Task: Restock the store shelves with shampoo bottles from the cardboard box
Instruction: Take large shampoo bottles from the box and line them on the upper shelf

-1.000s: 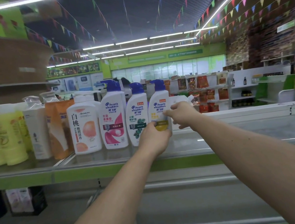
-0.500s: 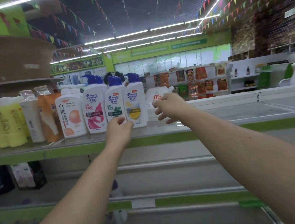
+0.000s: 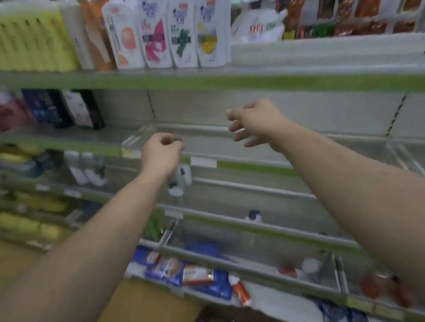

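Both hands hang in mid-air in front of the shelving, below the top shelf (image 3: 276,78) and touching nothing. The left hand (image 3: 162,151) has its fingers curled in towards the palm and, as far as the blur allows, holds nothing, while the right hand (image 3: 255,123) is loose, its fingers slightly spread. The shampoo bottles (image 3: 182,30), white with blue caps, stand upright side by side on the top shelf above the hands, with a row of yellow bottles (image 3: 22,39) further along to their left.
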Demonstrator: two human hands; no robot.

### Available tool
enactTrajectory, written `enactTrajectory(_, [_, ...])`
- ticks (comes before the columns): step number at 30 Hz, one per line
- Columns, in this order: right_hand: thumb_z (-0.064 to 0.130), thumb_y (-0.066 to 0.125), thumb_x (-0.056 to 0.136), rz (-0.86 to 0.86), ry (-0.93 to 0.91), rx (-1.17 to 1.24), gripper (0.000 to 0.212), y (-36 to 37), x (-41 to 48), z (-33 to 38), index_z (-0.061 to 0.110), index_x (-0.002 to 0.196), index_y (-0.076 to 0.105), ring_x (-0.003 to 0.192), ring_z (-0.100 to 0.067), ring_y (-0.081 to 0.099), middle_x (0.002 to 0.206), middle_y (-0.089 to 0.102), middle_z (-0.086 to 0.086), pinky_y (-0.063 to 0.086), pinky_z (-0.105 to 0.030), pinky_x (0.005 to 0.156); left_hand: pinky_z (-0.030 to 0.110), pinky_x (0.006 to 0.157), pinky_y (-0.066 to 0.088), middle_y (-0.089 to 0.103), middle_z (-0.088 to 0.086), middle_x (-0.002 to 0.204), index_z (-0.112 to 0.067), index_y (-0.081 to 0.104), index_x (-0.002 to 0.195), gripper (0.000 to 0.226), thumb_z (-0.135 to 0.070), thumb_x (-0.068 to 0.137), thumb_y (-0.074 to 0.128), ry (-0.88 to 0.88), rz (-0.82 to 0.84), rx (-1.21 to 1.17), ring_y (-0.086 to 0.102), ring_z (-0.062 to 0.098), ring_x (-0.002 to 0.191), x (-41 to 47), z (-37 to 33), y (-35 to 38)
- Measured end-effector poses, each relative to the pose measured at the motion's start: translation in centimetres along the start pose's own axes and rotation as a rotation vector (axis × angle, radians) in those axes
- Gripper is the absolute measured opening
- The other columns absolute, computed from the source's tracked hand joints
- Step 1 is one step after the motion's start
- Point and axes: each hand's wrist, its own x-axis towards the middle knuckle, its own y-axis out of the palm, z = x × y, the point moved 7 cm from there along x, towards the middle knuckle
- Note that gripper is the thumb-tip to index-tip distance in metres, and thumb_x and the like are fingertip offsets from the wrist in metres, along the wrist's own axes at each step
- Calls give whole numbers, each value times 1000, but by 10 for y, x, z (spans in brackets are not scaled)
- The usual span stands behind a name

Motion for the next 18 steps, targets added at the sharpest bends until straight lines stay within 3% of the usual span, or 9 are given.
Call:
enactTrajectory(2, [37, 61, 96, 39, 43, 6, 23, 23, -2, -29, 16, 105, 61, 74, -21, 66, 96, 69, -4, 51, -33, 68, 28, 90, 46, 67, 7, 117, -12, 66, 117, 31, -23, 88, 69, -68, 2, 21, 61, 24, 108, -10, 32, 3])
enactTrajectory(4, [37, 61, 96, 69, 84, 11, 16, 50, -2, -60, 21, 96, 58, 76, -21, 66, 97, 68, -4, 53, -36, 73, 29, 90, 45, 68, 8, 117, -13, 67, 113, 28, -24, 87, 69, -137, 12, 44, 61, 26, 110, -20, 65, 10])
enactTrajectory(7, [40, 62, 94, 97, 164, 9, 20, 95, 0, -113, 21, 100, 63, 75, -21, 68, 96, 69, -7, 54, -35, 69, 32, 92, 47, 68, 8, 113, -16, 67, 105, 19, -23, 88, 68, -226, 35, 64, 62, 27, 107, -32, 115, 22])
enactTrajectory(11, [44, 65, 89, 112, 290, 4, 22, 148, 3, -189, 22, 92, 63, 79, -25, 70, 93, 70, -5, 54, -31, 61, 37, 96, 50, 66, 6, 111, -15, 64, 111, 24, -24, 89, 66, -350, 84, 82, 62, 29, 105, -43, 189, 36])
enactTrajectory(13, [49, 66, 81, 112, 343, -17, 28, 171, 6, -228, 22, 85, 64, 84, -28, 72, 92, 72, -4, 59, -40, 71, 42, 95, 52, 67, 5, 109, -18, 63, 110, 23, -27, 89, 67, -404, 113, 93, 63, 30, 103, -49, 229, 43])
enactTrajectory(16, [49, 65, 71, 84, 399, -34, 30, 206, 4, -289, 19, 68, 64, 87, -33, 73, 76, 69, -3, 56, -45, 78, 38, 96, 50, 67, 6, 111, -14, 64, 113, 26, -23, 89, 67, -475, 136, 107, 62, 27, 107, -62, 291, 54])
enactTrajectory(18, [50, 65, 68, 68, 441, -66, 34, 230, -3, -328, 16, 66, 67, 86, -33, 72, 75, 72, -6, 58, -46, 81, 31, 93, 47, 67, 8, 115, -10, 64, 116, 29, -20, 90, 67, -532, 164, 107, 61, 27, 110, -74, 331, 63])
